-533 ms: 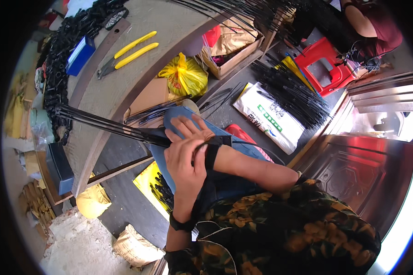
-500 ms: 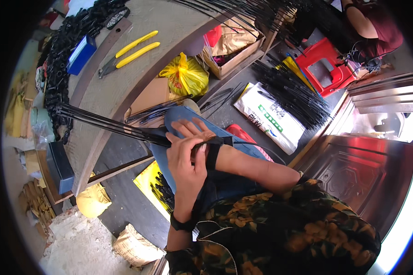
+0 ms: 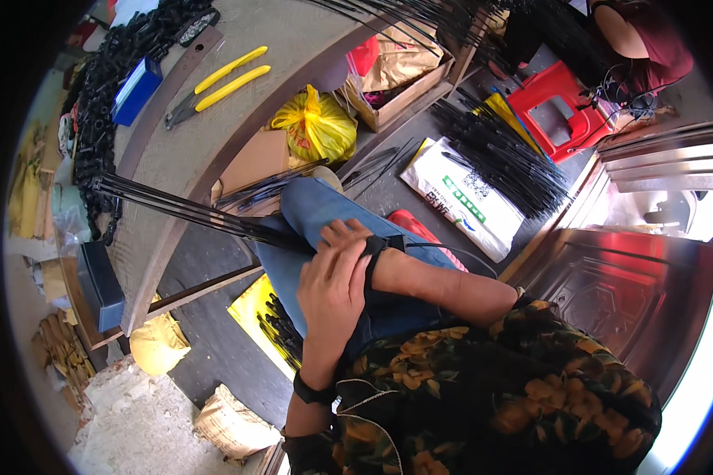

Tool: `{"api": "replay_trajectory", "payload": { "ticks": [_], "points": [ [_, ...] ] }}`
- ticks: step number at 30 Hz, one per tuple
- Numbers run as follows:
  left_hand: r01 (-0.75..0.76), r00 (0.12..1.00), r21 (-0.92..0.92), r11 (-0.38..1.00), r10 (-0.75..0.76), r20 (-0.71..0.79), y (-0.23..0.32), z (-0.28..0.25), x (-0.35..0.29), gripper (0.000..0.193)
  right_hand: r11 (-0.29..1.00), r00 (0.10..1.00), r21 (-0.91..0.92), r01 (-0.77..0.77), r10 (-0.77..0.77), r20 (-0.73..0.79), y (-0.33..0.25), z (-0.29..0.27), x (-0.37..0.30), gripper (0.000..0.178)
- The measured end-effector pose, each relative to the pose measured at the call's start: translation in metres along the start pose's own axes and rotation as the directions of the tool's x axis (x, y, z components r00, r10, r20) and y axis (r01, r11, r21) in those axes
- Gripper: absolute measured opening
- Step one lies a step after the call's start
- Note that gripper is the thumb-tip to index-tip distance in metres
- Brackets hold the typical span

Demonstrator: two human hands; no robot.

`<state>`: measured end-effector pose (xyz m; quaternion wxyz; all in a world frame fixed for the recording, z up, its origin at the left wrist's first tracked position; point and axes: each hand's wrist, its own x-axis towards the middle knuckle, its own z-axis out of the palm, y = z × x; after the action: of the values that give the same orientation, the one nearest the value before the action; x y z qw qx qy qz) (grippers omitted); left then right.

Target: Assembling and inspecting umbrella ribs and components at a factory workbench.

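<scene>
My left hand [image 3: 330, 286] reaches up from below and lies across the back of my right hand [image 3: 345, 230]. Its fingers press together at the black wrist strap [image 3: 374, 252] on my right arm. Behind them, the right hand's fingers show in part, a little apart, over my jeans; its palm is hidden. A bundle of thin black rods [image 3: 206, 214] runs from the bench edge to my thigh, ending beside my hands. Whether either hand touches the rods I cannot tell.
On the curved bench [image 3: 238, 24] lie yellow-handled pliers [image 3: 218, 85], a blue box [image 3: 137, 91] and many small black parts [image 3: 95, 134]. A yellow bag [image 3: 315, 127], more black rods [image 3: 503, 158] and a red stool [image 3: 558, 111] are beyond my knees. Another person's arm [image 3: 622, 36] shows far right.
My left hand has slid slightly right and its fingers have flattened over the right hand. The right hand's fingers, spread wider before, are now more covered. The view has shifted slightly.
</scene>
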<state>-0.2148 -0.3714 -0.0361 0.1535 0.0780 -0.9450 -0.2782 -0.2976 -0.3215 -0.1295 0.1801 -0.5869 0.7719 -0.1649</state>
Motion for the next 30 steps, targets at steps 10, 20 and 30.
{"api": "replay_trajectory", "payload": {
  "ticks": [10,20,30],
  "points": [
    [0.254,0.956,-0.381,0.889,-0.29,-0.041,0.0,0.032,-0.025,0.029,0.505,0.895,0.854,-0.128,0.43,-0.119,0.04,-0.032,0.0,0.02],
    [0.121,0.98,-0.269,0.955,-0.159,-0.122,-0.002,0.056,0.022,0.047,0.386,0.654,0.922,-0.021,0.703,-0.279,0.06,-0.033,-0.004,0.021],
    [0.008,1.0,-0.248,0.969,-0.016,-0.027,-0.01,0.058,0.024,0.04,0.55,0.589,0.83,-0.091,0.702,-0.4,0.074,-0.012,0.004,0.045]
  ]
}}
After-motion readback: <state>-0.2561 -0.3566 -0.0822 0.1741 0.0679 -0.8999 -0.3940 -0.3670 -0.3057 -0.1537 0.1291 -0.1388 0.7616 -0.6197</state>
